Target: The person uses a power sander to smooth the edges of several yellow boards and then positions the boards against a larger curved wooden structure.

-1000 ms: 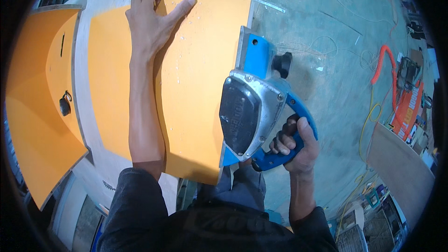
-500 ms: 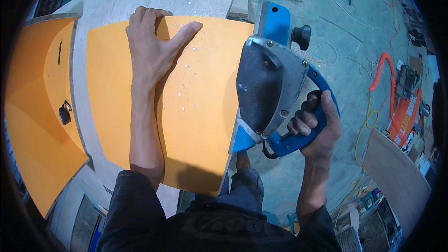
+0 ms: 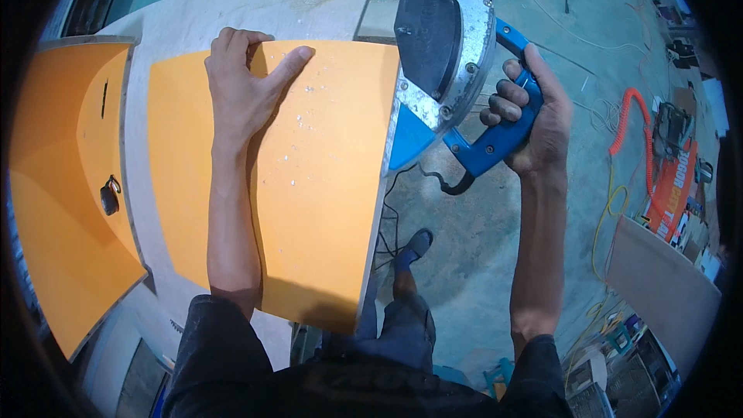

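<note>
My right hand (image 3: 542, 116) is closed round the blue loop handle of an electric planer (image 3: 445, 54). The planer runs along the right edge of an orange-faced panel (image 3: 325, 178), toward its far right corner. A black cord trails from the handle's near end. My left hand (image 3: 244, 93) bears on the panel at its far edge, fingers curled over that edge and thumb stretched across the orange face. White shavings lie on the face beside the thumb.
A larger orange curved piece (image 3: 46, 186) stands at the left, with a small black object (image 3: 109, 196) on it. A pale worktop (image 3: 255, 0) lies under the panel. Rightward are a coiled red hose (image 3: 635, 108), cords, tools and a leaning board (image 3: 658, 286). My foot (image 3: 418, 244) shows below.
My right hand has pushed the planer away from me along the panel's right edge, uncovering the near part of that edge. My left hand keeps its place on the panel.
</note>
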`<move>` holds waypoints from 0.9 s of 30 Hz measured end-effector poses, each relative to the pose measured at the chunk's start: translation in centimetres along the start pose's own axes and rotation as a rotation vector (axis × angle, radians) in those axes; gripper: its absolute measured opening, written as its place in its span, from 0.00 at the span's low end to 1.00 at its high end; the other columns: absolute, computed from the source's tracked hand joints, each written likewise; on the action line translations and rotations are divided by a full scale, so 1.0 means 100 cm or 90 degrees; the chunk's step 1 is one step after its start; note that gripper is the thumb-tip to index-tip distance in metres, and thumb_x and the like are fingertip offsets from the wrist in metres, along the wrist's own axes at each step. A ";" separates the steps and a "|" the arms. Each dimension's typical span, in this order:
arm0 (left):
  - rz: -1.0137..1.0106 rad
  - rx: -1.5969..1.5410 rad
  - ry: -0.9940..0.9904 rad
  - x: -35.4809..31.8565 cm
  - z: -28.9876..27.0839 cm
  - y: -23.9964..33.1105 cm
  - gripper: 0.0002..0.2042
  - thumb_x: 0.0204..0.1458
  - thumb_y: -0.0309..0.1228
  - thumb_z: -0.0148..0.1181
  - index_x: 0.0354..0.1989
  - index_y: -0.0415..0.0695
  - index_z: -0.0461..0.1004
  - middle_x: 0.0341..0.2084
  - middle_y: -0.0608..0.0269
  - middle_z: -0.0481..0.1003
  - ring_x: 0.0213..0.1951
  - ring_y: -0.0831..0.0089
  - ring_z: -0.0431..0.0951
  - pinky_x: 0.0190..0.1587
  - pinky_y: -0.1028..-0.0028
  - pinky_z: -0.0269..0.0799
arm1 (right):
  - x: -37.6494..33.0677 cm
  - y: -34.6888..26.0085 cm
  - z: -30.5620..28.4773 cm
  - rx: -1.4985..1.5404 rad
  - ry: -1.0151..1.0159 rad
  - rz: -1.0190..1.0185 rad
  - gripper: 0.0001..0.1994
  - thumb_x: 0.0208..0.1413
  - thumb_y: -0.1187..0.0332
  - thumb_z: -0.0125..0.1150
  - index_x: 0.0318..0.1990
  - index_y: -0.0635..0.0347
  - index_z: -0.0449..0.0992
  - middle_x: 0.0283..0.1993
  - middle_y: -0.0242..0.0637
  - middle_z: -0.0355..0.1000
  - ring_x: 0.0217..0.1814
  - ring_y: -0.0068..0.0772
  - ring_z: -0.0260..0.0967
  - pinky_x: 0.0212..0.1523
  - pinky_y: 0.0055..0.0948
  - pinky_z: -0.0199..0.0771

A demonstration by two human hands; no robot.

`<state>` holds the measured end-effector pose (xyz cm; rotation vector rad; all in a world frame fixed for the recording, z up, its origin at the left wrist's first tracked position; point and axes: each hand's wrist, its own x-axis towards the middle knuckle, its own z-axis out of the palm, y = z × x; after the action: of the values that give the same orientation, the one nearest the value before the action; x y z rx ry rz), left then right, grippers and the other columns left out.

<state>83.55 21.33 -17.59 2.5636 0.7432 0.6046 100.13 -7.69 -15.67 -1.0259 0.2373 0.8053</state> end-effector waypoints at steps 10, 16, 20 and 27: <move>0.003 0.052 0.023 -0.010 -0.006 0.002 0.23 0.48 0.48 0.75 0.35 0.37 0.80 0.31 0.59 0.74 0.38 0.65 0.72 0.42 0.65 0.69 | -0.160 0.115 -0.181 0.207 0.232 0.115 0.16 0.71 0.50 0.50 0.40 0.52 0.73 0.17 0.21 0.61 0.16 0.18 0.62 0.21 0.25 0.70; 0.148 -0.064 -0.027 -0.009 0.010 0.004 0.15 0.56 0.39 0.70 0.40 0.39 0.82 0.37 0.60 0.78 0.40 0.70 0.76 0.45 0.70 0.72 | -0.273 0.195 -0.277 0.207 0.451 0.130 0.15 0.70 0.51 0.54 0.36 0.51 0.70 0.20 0.22 0.59 0.20 0.18 0.60 0.22 0.23 0.66; 0.199 -0.095 -0.110 -0.011 0.041 0.049 0.18 0.58 0.42 0.68 0.45 0.38 0.81 0.42 0.57 0.79 0.44 0.67 0.79 0.51 0.69 0.73 | -0.325 0.227 -0.323 0.178 0.550 0.131 0.15 0.69 0.52 0.56 0.35 0.51 0.70 0.20 0.22 0.60 0.18 0.18 0.60 0.19 0.22 0.65; 0.107 -0.083 -0.051 -0.007 0.064 0.092 0.13 0.52 0.34 0.64 0.27 0.34 0.79 0.21 0.49 0.78 0.27 0.56 0.79 0.35 0.62 0.75 | -0.359 0.244 -0.339 0.126 0.576 0.120 0.16 0.68 0.53 0.59 0.34 0.55 0.71 0.20 0.25 0.63 0.18 0.20 0.62 0.19 0.24 0.66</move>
<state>89.92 12.11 -18.65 2.5287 0.4484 0.5774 64.36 -46.81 -30.66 -1.1323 1.1755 0.4216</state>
